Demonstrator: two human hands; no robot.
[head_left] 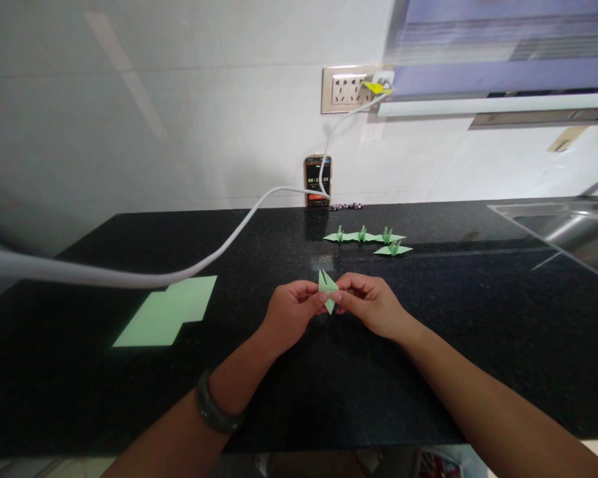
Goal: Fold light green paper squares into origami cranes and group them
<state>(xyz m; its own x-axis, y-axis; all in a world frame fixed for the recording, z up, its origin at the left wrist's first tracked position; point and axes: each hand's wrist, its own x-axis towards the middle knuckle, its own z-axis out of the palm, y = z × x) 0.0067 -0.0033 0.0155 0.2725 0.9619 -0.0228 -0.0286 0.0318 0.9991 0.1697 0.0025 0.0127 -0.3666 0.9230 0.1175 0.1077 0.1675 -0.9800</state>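
A small piece of folded green paper is held just above the black countertop, with two narrow points upward and one point downward. My left hand pinches its left edge between thumb and fingers. From the other side, my right hand pinches the right edge the same way. Beyond my hands, several folded green paper cranes stand with wings spread, most in a row and one a little nearer. Flat green paper sheets lie overlapping to the left.
A phone showing a timer leans on the wall. Its white cable crosses the left side in front of the view and runs to a wall socket. A metal sink is set into the countertop at right.
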